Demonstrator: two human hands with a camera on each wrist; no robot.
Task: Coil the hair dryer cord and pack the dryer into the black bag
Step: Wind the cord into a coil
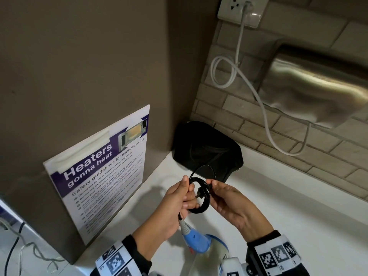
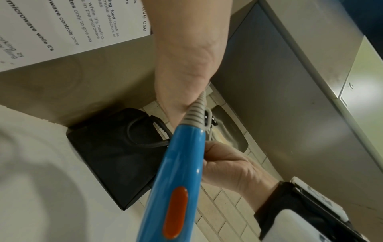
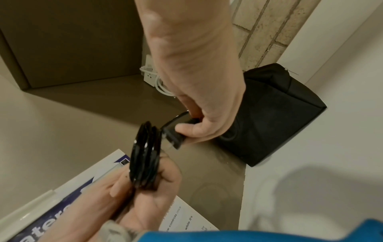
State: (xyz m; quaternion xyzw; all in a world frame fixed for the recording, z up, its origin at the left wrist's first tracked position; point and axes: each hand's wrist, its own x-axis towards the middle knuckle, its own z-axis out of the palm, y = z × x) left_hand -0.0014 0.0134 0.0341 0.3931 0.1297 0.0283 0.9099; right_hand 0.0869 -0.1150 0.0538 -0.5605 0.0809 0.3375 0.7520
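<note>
Above the white counter (image 1: 278,206), my left hand (image 1: 188,193) grips a black cord coil (image 1: 202,198) of several loops. The coil (image 3: 145,157) stands edge-on in the right wrist view. My right hand (image 1: 212,185) pinches the cord's end at the plug (image 3: 174,133), just right of the coil. The blue hair dryer (image 1: 196,242) hangs below my left hand by its grey cord sleeve; its handle (image 2: 178,172) has an orange switch. The black bag (image 1: 207,150) sits in the counter corner behind my hands; whether it is unzipped I cannot tell.
A microwave safety poster (image 1: 103,172) is taped to the brown panel on the left. A white cable (image 1: 239,80) loops from a wall socket (image 1: 239,10) to a steel hand dryer (image 1: 318,84) on the brick wall, above and right of the bag.
</note>
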